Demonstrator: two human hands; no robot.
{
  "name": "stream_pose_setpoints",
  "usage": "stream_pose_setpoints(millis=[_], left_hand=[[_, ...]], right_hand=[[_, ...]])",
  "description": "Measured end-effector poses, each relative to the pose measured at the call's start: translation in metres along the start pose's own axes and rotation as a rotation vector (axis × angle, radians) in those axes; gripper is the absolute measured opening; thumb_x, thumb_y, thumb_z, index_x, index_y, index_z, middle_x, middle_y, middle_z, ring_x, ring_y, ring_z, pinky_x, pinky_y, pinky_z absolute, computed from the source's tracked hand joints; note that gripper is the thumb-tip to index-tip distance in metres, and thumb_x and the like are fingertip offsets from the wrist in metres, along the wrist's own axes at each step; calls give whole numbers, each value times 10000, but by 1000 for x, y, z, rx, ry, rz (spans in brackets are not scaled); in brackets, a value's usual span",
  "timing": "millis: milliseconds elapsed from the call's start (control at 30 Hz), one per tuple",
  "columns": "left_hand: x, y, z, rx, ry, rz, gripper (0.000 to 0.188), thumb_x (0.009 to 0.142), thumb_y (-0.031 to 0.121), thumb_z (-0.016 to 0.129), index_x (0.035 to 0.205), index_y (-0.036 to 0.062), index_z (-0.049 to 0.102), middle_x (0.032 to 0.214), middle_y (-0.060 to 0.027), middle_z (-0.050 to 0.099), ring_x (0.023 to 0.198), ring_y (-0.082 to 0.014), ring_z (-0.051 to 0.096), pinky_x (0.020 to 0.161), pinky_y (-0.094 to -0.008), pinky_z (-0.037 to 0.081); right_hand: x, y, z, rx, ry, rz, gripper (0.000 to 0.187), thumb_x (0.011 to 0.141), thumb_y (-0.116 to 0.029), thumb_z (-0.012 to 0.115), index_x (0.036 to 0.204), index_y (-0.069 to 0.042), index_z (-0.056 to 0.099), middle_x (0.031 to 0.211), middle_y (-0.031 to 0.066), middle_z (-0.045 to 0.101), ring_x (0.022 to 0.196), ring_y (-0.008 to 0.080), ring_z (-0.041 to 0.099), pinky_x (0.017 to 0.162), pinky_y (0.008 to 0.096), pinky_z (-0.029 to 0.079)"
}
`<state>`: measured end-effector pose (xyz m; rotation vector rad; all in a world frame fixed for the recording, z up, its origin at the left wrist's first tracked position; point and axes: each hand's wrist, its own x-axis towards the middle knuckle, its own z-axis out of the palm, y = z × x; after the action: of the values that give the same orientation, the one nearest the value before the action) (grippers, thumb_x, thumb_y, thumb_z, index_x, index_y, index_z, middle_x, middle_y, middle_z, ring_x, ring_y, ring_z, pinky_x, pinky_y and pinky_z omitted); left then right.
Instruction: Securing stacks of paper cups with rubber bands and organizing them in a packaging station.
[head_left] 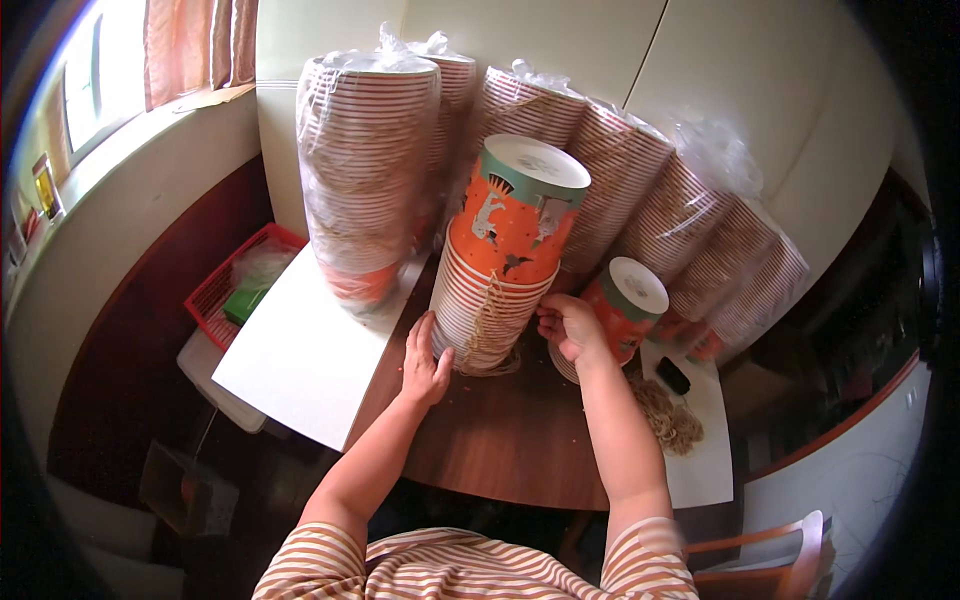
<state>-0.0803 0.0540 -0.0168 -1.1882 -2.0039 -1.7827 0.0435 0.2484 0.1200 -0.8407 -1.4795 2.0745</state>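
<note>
A tall stack of upside-down paper buckets stands before me, its top one orange with a green band and animal pictures. Tan strings hang down its front and bunch at its foot. My left hand is open, laid along the stack's lower left side. At its right side, my right hand has its fingers pinched together; whatever they hold is too small to make out. Just beyond that hand is a shorter bucket stack, partly hidden by my wrist.
Tall stacks of buckets in clear plastic bags line the back of the table. On the right lie a bundle of tan strings and a small black object. A red basket stands at left, a chair at lower right.
</note>
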Motion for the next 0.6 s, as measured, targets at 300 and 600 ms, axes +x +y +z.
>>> stream_pose_setpoints(millis=[300,600], left_hand=[[-1,0,-2,18,-1,6,642,830,174,575,1383,14,292,1380,-224,344,1272,-374,342,1067,-429,277],[-2,0,-2,-6,17,-12,624,821,173,566,1366,2,316,1369,-218,361,1265,-370,353,1063,-428,281]], right_hand=[[-15,2,-2,-399,181,-388,104,806,-144,610,814,-44,636,752,32,623,677,130,564,634,283,455],[-62,-51,37,-778,281,-1126,257,837,-50,590,1087,-5,554,1016,87,564,855,191,558,757,307,461]])
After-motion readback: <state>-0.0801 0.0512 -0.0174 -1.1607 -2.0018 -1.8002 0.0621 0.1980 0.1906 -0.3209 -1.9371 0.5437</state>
